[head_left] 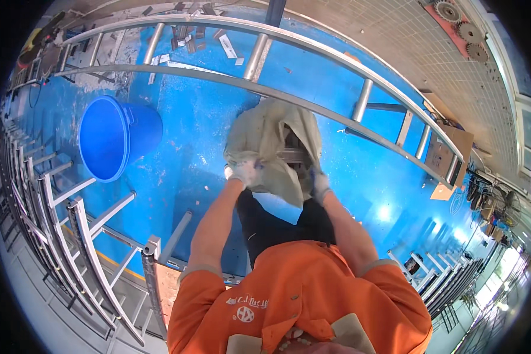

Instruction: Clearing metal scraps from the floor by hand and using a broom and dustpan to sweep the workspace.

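Observation:
A khaki sack (256, 135) bunches up in front of my legs, its mouth gaping toward me. My left hand (248, 173), in a pale glove, is closed on the sack's left side. On the opposite side my gloved right hand (320, 184) grips the edge of the opening. Some grey-brown, hard-edged pieces (295, 156) show inside the mouth; their kind cannot be made out. Folds of the sack hide the rest of its contents and part of my fingers.
Just beyond the sack, a long metal ladder-like frame (255, 56) crosses the view. A blue barrel (127, 133) stands left on the blue floor. Metal racks (88, 248) flank me at lower left. Scrap pieces (224, 44) lie beyond the frame; a cardboard box (451, 153) is at right.

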Demonstrator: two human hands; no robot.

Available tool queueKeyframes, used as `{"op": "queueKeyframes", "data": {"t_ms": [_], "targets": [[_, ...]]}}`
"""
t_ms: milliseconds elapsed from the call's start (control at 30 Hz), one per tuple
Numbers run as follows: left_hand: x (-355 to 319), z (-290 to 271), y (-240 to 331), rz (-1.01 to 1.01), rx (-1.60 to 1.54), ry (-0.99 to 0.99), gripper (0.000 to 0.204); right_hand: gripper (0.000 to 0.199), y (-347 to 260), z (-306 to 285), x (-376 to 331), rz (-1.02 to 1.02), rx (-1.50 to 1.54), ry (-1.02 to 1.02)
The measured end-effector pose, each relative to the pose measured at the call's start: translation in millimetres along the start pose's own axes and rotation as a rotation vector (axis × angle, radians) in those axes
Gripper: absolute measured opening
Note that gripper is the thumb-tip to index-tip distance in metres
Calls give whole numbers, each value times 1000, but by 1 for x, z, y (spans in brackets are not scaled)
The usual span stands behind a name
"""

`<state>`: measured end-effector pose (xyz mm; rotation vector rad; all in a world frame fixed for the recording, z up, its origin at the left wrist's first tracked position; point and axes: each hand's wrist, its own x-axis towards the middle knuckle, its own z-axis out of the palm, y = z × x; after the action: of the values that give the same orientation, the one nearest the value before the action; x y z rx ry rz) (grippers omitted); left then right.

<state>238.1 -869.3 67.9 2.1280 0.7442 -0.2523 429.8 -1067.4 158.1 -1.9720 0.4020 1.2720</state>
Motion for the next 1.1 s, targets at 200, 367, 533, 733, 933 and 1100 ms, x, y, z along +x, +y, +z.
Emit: {"op": "queueKeyframes", "data": {"t_ms": [200,367,533,733,933,1100], "targets": [[25,-53,-43,-317,-362,315,24,33,-10,-70,-11,206,83,-108],[55,-53,-5,-722,-940,181,18,38,-36,-50,-18,335,198,-169],[2,-99,-97,-39,-765,372,3,40,-132,-9,-79,182,70,-275],[-78,-214,77,-407,-1647,263,7,39,-156,-106,-162,150,278,-375],[-104,-187,62,-372,-1564,396,5,35,-128,-106,-170,121,197,-294],[-88,-134,11,-653,-947,591,18,37,-92,-68,-81,96,92,-91]]}}
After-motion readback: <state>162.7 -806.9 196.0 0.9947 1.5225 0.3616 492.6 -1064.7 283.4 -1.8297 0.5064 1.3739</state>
